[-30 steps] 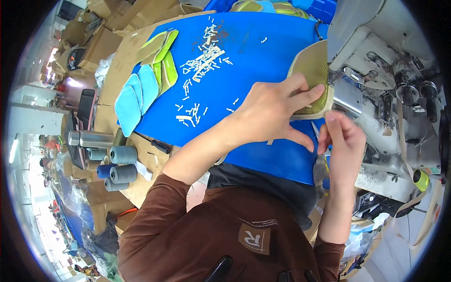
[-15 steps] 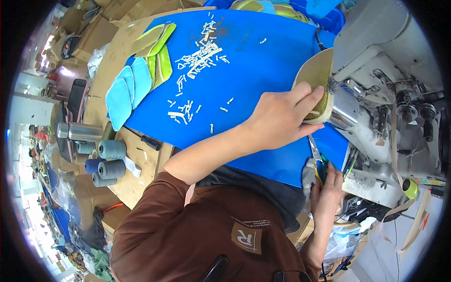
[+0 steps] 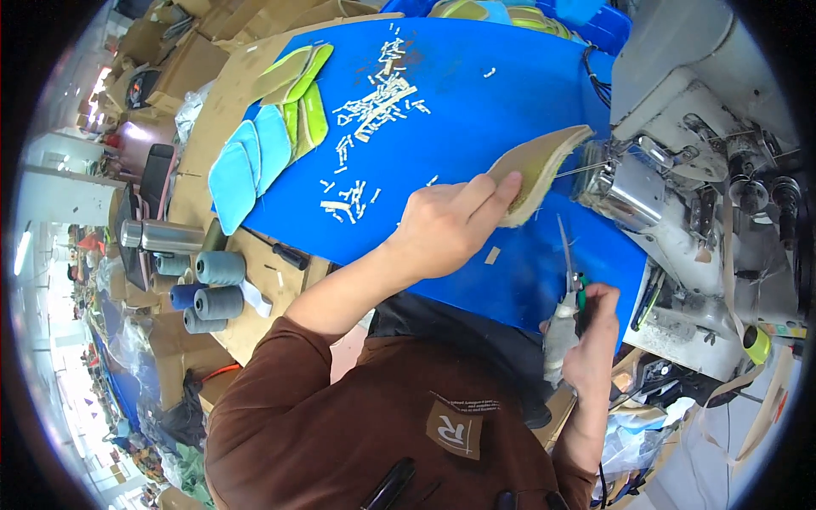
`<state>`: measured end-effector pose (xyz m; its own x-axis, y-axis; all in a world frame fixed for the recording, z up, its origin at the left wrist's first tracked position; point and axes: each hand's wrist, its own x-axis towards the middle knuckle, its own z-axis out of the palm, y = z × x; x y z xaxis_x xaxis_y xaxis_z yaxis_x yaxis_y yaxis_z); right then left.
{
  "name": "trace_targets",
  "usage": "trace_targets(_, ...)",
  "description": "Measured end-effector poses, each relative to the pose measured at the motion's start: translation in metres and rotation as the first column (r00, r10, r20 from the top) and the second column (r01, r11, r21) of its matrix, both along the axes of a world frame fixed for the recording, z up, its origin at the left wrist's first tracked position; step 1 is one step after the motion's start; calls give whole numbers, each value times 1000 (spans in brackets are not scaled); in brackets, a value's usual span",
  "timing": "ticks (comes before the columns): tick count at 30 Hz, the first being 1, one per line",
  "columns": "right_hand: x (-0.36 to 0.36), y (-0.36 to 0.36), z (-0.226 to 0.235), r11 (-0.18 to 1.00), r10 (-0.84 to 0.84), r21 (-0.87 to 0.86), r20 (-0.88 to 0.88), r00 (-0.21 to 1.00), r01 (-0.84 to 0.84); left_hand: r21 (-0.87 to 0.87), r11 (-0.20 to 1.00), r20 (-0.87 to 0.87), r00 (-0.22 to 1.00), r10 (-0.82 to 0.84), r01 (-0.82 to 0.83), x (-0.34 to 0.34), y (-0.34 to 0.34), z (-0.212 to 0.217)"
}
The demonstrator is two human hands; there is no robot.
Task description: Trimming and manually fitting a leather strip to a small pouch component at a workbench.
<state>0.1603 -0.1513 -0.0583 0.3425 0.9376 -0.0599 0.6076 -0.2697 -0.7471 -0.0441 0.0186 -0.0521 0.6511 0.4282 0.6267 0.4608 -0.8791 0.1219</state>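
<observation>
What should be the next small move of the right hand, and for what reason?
Probably, the right hand should bring the scissors up to the thread and snip it: the left hand holds the pad clear of the sewing machine, but thread seems to join them.

tan pad (image 3: 540,166) in left hand (image 3: 442,223)
</observation>
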Motion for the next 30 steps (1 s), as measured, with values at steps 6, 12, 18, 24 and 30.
trace_targets(6,-28,51,13,997,60,35,145,988,-65,-1,1000,43,999,27,-27,-8,-2,0)
trace_targets(12,-27,33,-2,989,25,144,10,1000,-26,-302,944,244,946,212,-134,-37,9,35)
trace_targets(18,-13,16,-15,984,-177,20,247,953,178,-326,923,414,846,335,-206,8,119,78)
trace_targets(24,-18,24,-2,972,46,202,344,938,-122,-710,285,699,692,180,644,20,31,52)
trace_targets(30,-80,61,17,931,287,365,-715,637,-10,-542,281,841,511,178,792,31,-23,42)
